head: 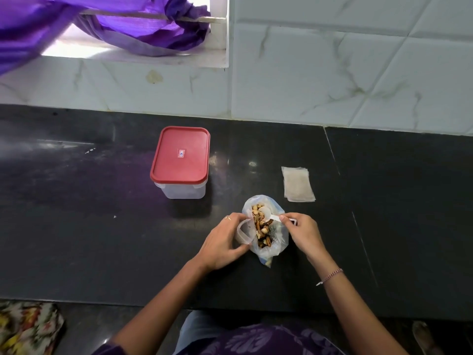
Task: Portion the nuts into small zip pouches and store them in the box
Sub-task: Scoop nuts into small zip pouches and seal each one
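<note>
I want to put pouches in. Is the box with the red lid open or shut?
Shut. The red lid sits flat on the clear box, covering its whole top.

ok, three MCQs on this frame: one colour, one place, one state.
1. The lid of the box is: A) blue B) red C) green
2. The stack of empty pouches lies: A) right of and beyond the nut bag B) left of the box C) inside the box
3. The right hand: A) lies flat B) pinches a spoon C) lifts the lid
Key: 1B, the lid reads red; 2A, the stack lies flat past the bag, rightwards; 3B, it pinches the spoon handle over the nuts while the left hand holds a small pouch.
</note>
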`<state>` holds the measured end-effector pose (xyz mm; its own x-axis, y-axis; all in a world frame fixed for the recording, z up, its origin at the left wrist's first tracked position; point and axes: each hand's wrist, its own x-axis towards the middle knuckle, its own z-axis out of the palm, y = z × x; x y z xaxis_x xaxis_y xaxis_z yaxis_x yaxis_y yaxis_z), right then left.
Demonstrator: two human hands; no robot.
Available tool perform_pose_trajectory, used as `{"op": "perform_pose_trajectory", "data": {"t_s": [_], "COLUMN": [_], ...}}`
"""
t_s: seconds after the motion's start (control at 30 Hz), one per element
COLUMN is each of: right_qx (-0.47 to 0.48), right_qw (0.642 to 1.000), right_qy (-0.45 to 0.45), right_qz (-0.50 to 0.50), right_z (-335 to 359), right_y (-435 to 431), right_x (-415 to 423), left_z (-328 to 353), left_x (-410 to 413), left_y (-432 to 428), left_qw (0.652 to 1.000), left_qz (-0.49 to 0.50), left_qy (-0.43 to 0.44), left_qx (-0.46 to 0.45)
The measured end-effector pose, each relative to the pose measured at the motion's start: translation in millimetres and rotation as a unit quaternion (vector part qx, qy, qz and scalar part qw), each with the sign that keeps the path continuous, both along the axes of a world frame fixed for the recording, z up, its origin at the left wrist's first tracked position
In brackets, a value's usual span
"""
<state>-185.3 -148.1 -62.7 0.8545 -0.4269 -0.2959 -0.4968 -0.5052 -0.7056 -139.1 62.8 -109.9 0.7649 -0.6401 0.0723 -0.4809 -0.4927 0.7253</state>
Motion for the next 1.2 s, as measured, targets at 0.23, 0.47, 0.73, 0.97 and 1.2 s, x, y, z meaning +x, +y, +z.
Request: {"op": "perform_pose_trajectory", "data": {"t_s": [0.23,0.47,0.73,0.97,1.2], "right_qx": [0.062,0.188,0.329,0.325,-0.084], "right_qw": [0.997,0.974,0.928,0.939,0.983], "right_qy": [-0.006,-0.001,-0.018,-0.064,-0.146], "right_qz": [-0.038,-0.129,-0.175,-0.089,0.069], "right_z": [-1,4,17,48,60], "right_y": [-1,-3,1,18,46], "right_x": [-1,-5,-19,-25,-24], "left_z": [-5,-2,5,11,19], "left_x": [-6,-10,-1,14,14], "left_y": [-7,-10,-5,-5,-12], "left_qw": [0.999,0.992,0.995,0.992,0.99], "left_qz": [0.031,0.058,0.089,0.062,0.052], "left_qy": [-0.009,0.059,-0.02,-0.109,-0.13], "left_qx": [-0.022,-0.092,-0.036,0.031,0.016]}}
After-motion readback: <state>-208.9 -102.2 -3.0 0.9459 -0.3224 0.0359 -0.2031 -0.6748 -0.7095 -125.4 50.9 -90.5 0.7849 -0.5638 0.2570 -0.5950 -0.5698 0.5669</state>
